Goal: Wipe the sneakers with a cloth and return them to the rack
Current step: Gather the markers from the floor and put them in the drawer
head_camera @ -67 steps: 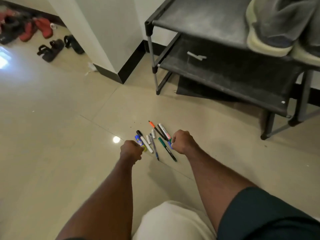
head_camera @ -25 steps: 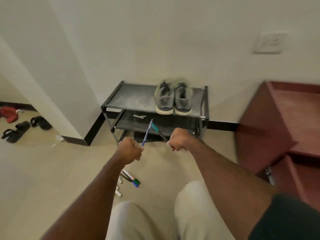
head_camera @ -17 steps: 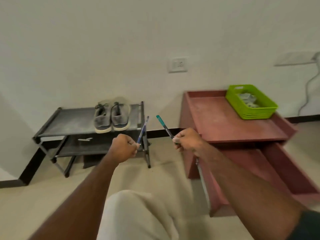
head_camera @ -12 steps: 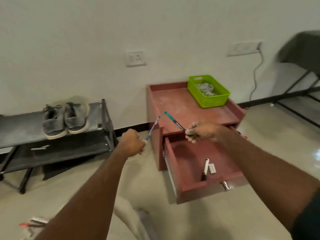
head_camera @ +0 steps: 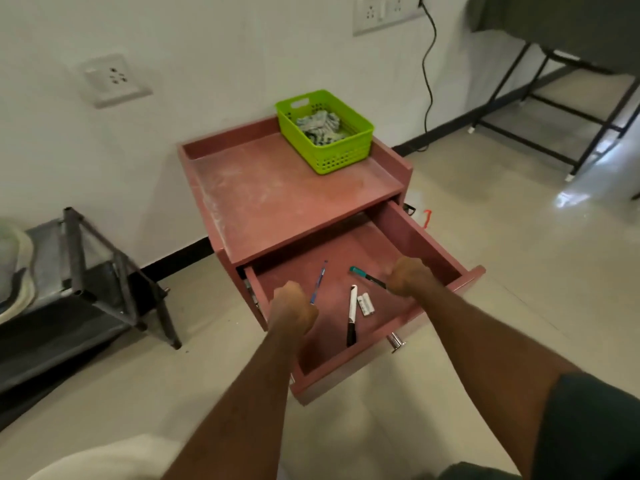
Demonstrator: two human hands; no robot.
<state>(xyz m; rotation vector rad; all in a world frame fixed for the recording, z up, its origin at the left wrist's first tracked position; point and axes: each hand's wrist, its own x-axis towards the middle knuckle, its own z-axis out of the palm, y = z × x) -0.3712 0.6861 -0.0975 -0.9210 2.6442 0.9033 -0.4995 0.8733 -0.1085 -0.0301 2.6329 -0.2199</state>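
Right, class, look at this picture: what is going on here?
A person holds both hands over the open drawer of a red cabinet. The left hand grips a blue pen, the right hand a teal-capped pen. A black-and-white marker already lies inside. The green basket on top holds a cloth.

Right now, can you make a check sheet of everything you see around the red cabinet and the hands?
Surface: dusty red wooden cabinet top; its open drawer is pulled out.
Job's things: crumpled patterned cloth in green plastic basket; pale sneaker sole on black metal rack, mostly cut off.
Clutter: black-and-white marker and small white pieces in drawer.
Hands: left hand grips blue pen; right hand grips teal-capped pen.
Cables: black cord from wall socket.
Surroundings: black-framed table, tiled floor.
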